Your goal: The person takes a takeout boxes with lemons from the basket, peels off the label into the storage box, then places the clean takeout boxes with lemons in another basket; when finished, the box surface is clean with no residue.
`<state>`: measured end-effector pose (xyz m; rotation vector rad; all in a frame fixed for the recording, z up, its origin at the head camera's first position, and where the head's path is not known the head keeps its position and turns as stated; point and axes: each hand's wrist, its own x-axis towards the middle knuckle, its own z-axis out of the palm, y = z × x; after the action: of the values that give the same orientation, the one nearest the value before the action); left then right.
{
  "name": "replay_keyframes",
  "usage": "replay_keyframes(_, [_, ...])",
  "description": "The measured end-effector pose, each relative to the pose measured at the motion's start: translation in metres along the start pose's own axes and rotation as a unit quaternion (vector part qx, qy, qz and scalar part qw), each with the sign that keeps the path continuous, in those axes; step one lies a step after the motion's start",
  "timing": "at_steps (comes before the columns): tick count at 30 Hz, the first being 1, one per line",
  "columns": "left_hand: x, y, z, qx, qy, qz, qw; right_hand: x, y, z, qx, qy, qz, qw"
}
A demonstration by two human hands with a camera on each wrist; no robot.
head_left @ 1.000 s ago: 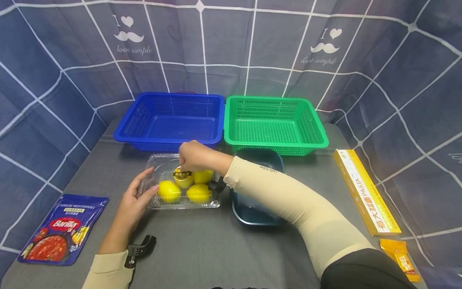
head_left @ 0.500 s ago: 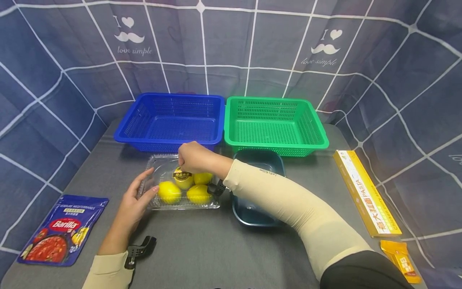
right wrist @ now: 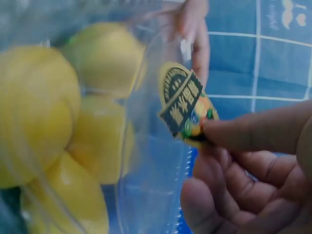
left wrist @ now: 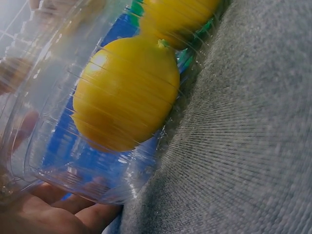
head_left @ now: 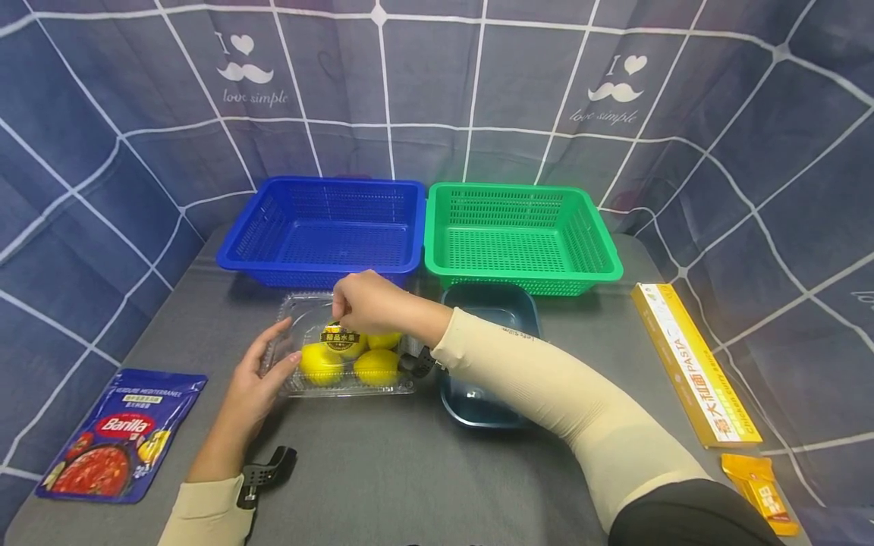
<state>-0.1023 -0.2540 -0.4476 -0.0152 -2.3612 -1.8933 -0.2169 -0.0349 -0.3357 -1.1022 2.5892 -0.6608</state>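
Observation:
A clear plastic clamshell box (head_left: pixel 300 312) holding several lemons (head_left: pixel 377 367) lies on the table in the head view. My left hand (head_left: pixel 254 383) holds its left end; in the left wrist view the fingers (left wrist: pixel 97 214) lie against the box's end. My right hand (head_left: pixel 375 302) is above the lid. In the right wrist view its thumb and forefinger pinch a black and gold fruit sticker (right wrist: pixel 184 105) by one end. The sticker stands at the lid's surface; whether its far end still adheres I cannot tell.
A blue basket (head_left: pixel 321 278) and a green basket (head_left: pixel 526 284) stand behind. A dark teal tub (head_left: pixel 478 419) sits under my right forearm. A Barilla pouch (head_left: pixel 123 436) lies left; a pasta box (head_left: pixel 696 364) and an orange packet (head_left: pixel 758 493) lie right.
My right hand has shifted slightly left, and the sticker has moved left and turned a little with it. My left hand and the box have stayed put.

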Motion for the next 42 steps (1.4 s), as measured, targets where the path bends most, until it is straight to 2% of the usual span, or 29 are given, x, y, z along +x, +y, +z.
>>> replay_keyframes(6, [-0.001, 0.000, 0.000, -0.005, -0.001, 0.001, 1.0000, -0.022, 0.001, -0.010, 0.071, -0.003, -0.048, 0.9964])
replay_keyframes(14, [-0.002, 0.001, -0.002, 0.000, 0.003, -0.005, 1.0000, -0.051, 0.016, -0.034, 0.143, 0.031, -0.056, 0.9877])
replay_keyframes(21, [-0.003, -0.001, -0.002, 0.001, -0.002, -0.006, 1.0000, -0.072, 0.044, -0.041, 0.209, 0.060, -0.031, 0.9756])
replay_keyframes(28, [-0.001, 0.000, -0.001, 0.002, -0.002, -0.008, 1.0000, -0.092, 0.076, -0.042, 0.285, 0.076, 0.004, 0.9555])
replay_keyframes(33, [0.000, -0.001, -0.001, 0.000, -0.001, -0.012, 0.9999, -0.105, 0.103, -0.041, 0.293, 0.116, 0.042, 0.9481])
replay_keyframes(37, [0.000, -0.002, 0.000, -0.009, 0.001, -0.009, 0.9999, -0.119, 0.127, -0.040, 0.307, 0.141, 0.069, 0.9384])
replay_keyframes(40, [0.000, -0.002, 0.000, -0.015, 0.000, -0.008, 0.9999, -0.131, 0.142, -0.037, 0.310, 0.138, 0.080, 0.9371])
replay_keyframes(42, [0.000, -0.001, 0.000, -0.016, -0.001, -0.008, 0.9998, -0.138, 0.149, -0.036, 0.303, 0.123, 0.086, 0.9413])
